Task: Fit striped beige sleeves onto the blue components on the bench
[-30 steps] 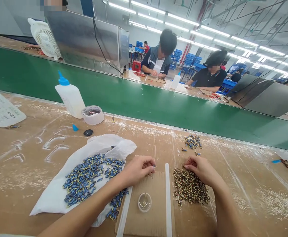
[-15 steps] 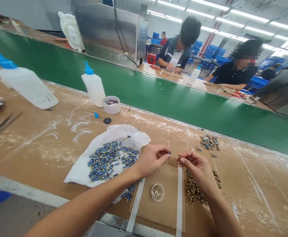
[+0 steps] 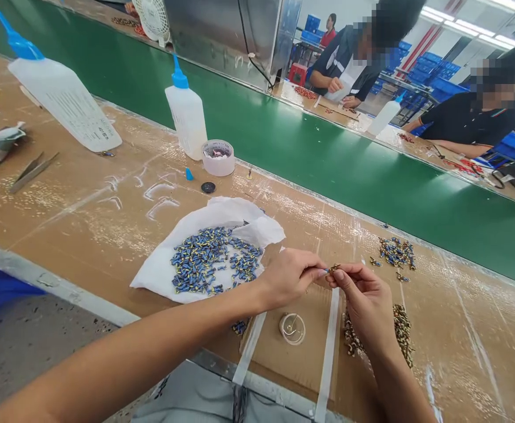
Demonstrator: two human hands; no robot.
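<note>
My left hand (image 3: 290, 275) pinches a small blue-and-yellow piece whose tip shows between thumb and forefinger. Opposite it, my right hand (image 3: 365, 296) grips a small brass-coloured piece (image 3: 334, 268). The two pieces meet between my fingertips; whether they are joined I cannot tell. Left of my hands, many more blue-and-yellow pieces (image 3: 202, 258) lie on a white sheet (image 3: 151, 273). A heap of brass-coloured pieces (image 3: 402, 335) is partly hidden behind my right hand and wrist. Below my hands, a small round clear dish (image 3: 293, 342) sits on a taped cardboard piece (image 3: 268, 358).
A small pile of blue-and-brass pieces (image 3: 397, 252) lies at right. White bottles with blue nozzles (image 3: 187, 120), a tape roll (image 3: 218, 165), a black cap (image 3: 208, 187) and tweezers (image 3: 32, 172) stand or lie at left. Beyond runs a green belt (image 3: 328, 164), with co-workers (image 3: 348, 67) across it.
My hands have come together from a small gap, so the blue and brass pieces now meet. The camera view has tilted down and swung left.
</note>
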